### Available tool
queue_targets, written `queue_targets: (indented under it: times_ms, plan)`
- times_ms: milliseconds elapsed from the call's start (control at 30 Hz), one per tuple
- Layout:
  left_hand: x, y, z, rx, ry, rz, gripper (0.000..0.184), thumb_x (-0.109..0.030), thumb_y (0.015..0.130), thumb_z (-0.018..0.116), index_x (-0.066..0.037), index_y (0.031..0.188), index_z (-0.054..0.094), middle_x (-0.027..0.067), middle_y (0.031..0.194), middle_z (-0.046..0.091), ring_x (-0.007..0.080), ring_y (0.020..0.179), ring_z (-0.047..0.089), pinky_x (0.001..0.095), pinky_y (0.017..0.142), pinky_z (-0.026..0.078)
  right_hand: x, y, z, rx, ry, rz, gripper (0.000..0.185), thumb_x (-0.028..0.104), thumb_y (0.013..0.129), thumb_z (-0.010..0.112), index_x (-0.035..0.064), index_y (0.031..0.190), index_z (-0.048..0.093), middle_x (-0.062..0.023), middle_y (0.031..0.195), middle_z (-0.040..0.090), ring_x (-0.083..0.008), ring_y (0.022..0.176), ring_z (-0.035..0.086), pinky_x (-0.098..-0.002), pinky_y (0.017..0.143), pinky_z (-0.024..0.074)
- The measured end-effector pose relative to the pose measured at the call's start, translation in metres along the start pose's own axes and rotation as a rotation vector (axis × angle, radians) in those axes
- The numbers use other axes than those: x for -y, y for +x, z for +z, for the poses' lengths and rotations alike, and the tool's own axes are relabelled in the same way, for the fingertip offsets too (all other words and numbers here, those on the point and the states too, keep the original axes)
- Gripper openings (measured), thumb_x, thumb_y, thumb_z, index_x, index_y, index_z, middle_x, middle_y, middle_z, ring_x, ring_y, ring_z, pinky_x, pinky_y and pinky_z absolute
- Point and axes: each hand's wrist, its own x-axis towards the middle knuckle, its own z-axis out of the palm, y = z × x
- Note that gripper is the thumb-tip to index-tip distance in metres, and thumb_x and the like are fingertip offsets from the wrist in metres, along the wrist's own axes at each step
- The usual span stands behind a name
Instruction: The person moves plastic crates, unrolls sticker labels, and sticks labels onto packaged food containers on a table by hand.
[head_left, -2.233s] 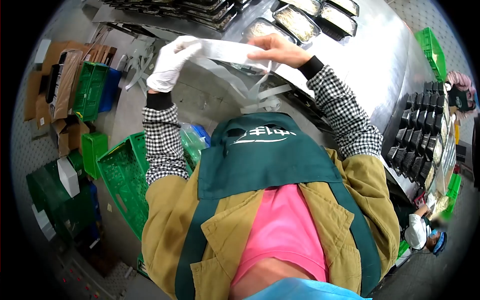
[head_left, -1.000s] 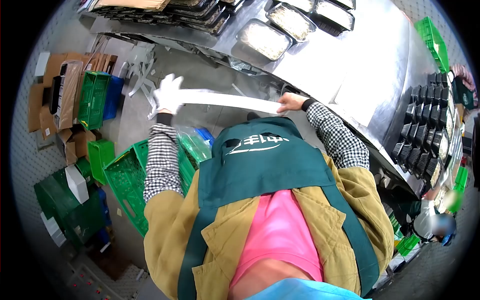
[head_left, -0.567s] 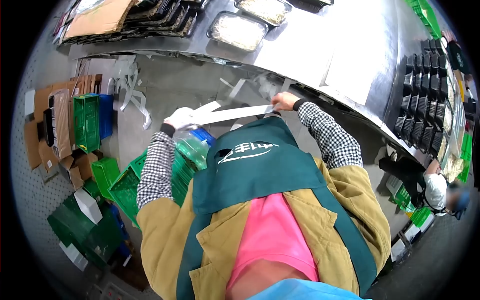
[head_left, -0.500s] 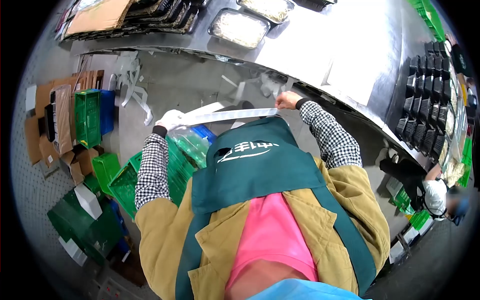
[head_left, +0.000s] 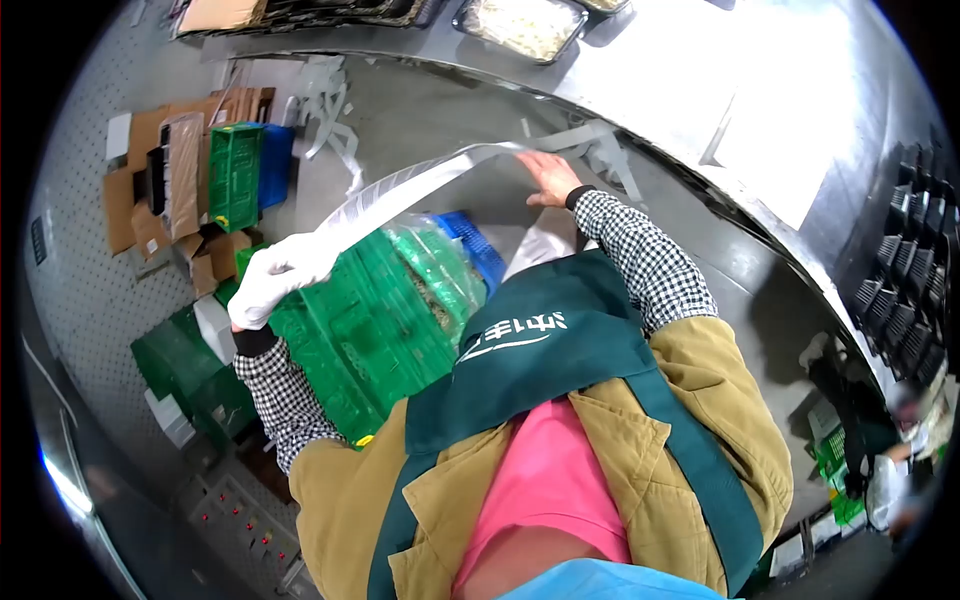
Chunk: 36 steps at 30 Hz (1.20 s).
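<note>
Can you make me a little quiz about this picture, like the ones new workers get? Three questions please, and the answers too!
1. Pick one: what colour is the big crate beside the left hand?
A) red
B) green
C) white

2. True or false: the right hand is bare.

3. Fill in the gap: a long white ____ runs from the left hand toward the right hand.

Key
1. B, green.
2. True. Only the left hand wears a white glove.
3. strip.
</note>
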Motion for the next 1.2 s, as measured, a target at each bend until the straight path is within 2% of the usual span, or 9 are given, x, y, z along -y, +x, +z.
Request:
queue_targets:
  times_ms: [200,367,433,500,533,667,800,900,1200]
  plan:
    - [0.023,-0.104,-0.014,-0.33,-0.071,0.116,0.023,-0.015,0.072,0.073,0.002,0.087,0.067,0.0153,0.114,0.06,0.0189,0.085,0.062,0.0296,0.075,0.047,0.0,0.013,0.002,-0.463,-0.094,0.23,0.051,0.016,0.067,0.071,0.0102,0.114,0.053,-0.0115,0.11,0.055,-0.0293,0.11,0.049,-0.0439,0.094,0.0389]
    - [0.07,-0.157,-0.042,-0.683,-0.228,0.165,0.032,-0.026,0.082,0.068,0.001,0.1,0.065,0.0083,0.103,0.065,0.0171,0.094,0.059,0.0287,0.083,0.044,-0.078,0.011,0.038,0.085,-0.075,0.029,0.011,0.013,0.076,0.061,0.007,0.085,0.063,-0.0105,0.073,0.063,-0.0293,0.076,0.063,-0.0392,0.069,0.0507]
    - [0.065,-0.124,-0.038,-0.792,0.192,-0.239,0.044,-0.024,0.08,0.068,0.001,0.114,0.058,0.0097,0.111,0.061,0.0201,0.099,0.057,0.0305,0.087,0.044,-0.083,-0.001,0.021,0.303,0.066,0.063,0.01,0.01,0.078,0.059,0.0034,0.084,0.062,-0.0102,0.071,0.066,-0.0272,0.07,0.066,-0.0371,0.063,0.0519]
    - [0.123,-0.087,-0.051,-0.816,1.466,-0.593,0.052,-0.019,0.077,0.066,0.001,0.123,0.051,0.0141,0.12,0.054,0.0248,0.11,0.052,0.0324,0.093,0.041,-0.061,-0.016,-0.007,0.476,0.251,0.222,0.013,0.011,0.08,0.059,-0.0013,0.079,0.063,-0.005,0.07,0.068,-0.0176,0.067,0.067,-0.0316,0.065,0.0518]
    - [0.116,-0.052,-0.026,-0.861,1.231,-0.1,0.058,-0.015,0.075,0.065,-0.001,0.128,0.046,0.0185,0.125,0.049,0.0297,0.117,0.047,0.0361,0.099,0.038,-0.054,-0.02,-0.015,0.572,0.284,0.199,0.014,0.013,0.079,0.061,-0.0003,0.081,0.064,-0.0035,0.068,0.068,-0.0166,0.067,0.067,-0.0306,0.066,0.0513]
    - [0.069,0.133,0.132,-0.341,0.804,0.703,0.05,-0.026,0.08,0.061,-0.003,0.124,0.053,0.0146,0.125,0.053,0.0304,0.119,0.048,0.0386,0.101,0.036,-0.025,-0.033,-0.045,0.748,0.396,0.056,0.015,0.019,0.077,0.067,0.0034,0.075,0.067,-0.0001,0.064,0.066,-0.0122,0.062,0.063,-0.0288,0.064,0.0474]
    - [0.068,0.252,0.265,0.204,0.668,0.175,0.066,-0.042,0.082,0.058,-0.01,0.137,0.038,0.0165,0.122,0.056,0.0319,0.113,0.053,0.0411,0.102,0.032,-0.017,-0.048,-0.078,0.734,0.49,0.11,0.018,0.02,0.075,0.072,0.0029,0.076,0.066,-0.0007,0.064,0.065,-0.0093,0.059,0.058,-0.0287,0.056,0.0434]
    - [0.081,0.288,0.284,0.477,0.537,0.177,0.048,-0.045,0.082,0.053,-0.008,0.109,0.064,0.015,0.101,0.065,0.0294,0.092,0.061,0.0375,0.081,0.046,-0.049,-0.072,-0.088,0.567,0.35,0.061,0.024,0.025,0.074,0.073,0.0025,0.079,0.066,-0.0056,0.066,0.063,-0.0143,0.062,0.057,-0.0296,0.058,0.0445]
    - [0.122,0.304,0.297,0.371,0.66,0.406,0.026,-0.029,0.086,0.052,-0.008,0.089,0.067,0.0094,0.086,0.066,0.0214,0.078,0.062,0.033,0.068,0.047,-0.069,-0.11,-0.079,0.287,0.384,0.103,0.027,0.028,0.085,0.06,0.003,0.092,0.067,-0.0144,0.081,0.066,-0.0277,0.075,0.061,-0.0341,0.07,0.047]
